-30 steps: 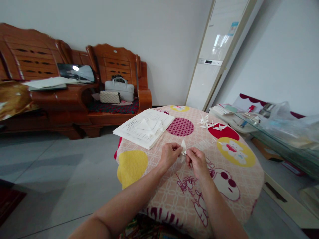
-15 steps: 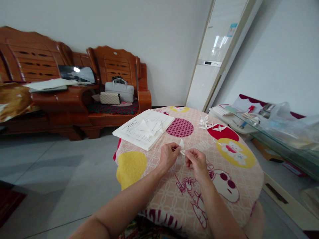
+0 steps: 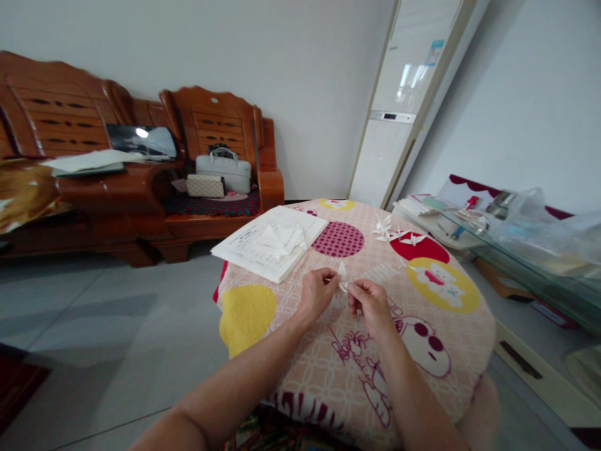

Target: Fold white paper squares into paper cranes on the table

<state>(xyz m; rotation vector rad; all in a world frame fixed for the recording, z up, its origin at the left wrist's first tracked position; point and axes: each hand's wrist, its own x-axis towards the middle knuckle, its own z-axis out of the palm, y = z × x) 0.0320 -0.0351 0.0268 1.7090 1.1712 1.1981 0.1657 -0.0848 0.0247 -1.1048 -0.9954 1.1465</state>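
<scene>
Between my two hands, above the table, is a small folded white paper crane [image 3: 342, 272], one pointed part of it sticking up. My left hand [image 3: 320, 289] pinches it from the left, fingers closed. From the right, my right hand [image 3: 369, 299] pinches its other side between thumb and fingertips. The fingers hide most of the folds. Several finished white paper cranes [image 3: 385, 230] lie in a cluster at the far right of the table. A printed strip of paper [image 3: 381, 273] lies just beyond my right hand.
A stack of printed sheets [image 3: 253, 254] with folded paper pieces [image 3: 278, 240] on top lies at the table's left. The round table wears a patterned cloth [image 3: 300, 369]. To the right stands a glass shelf [image 3: 530, 275] with a plastic bag [image 3: 530, 219]. Wooden chairs [image 3: 211, 119] stand behind.
Both hands keep their pinch on the paper crane with hardly any movement. The view has shifted very slightly.
</scene>
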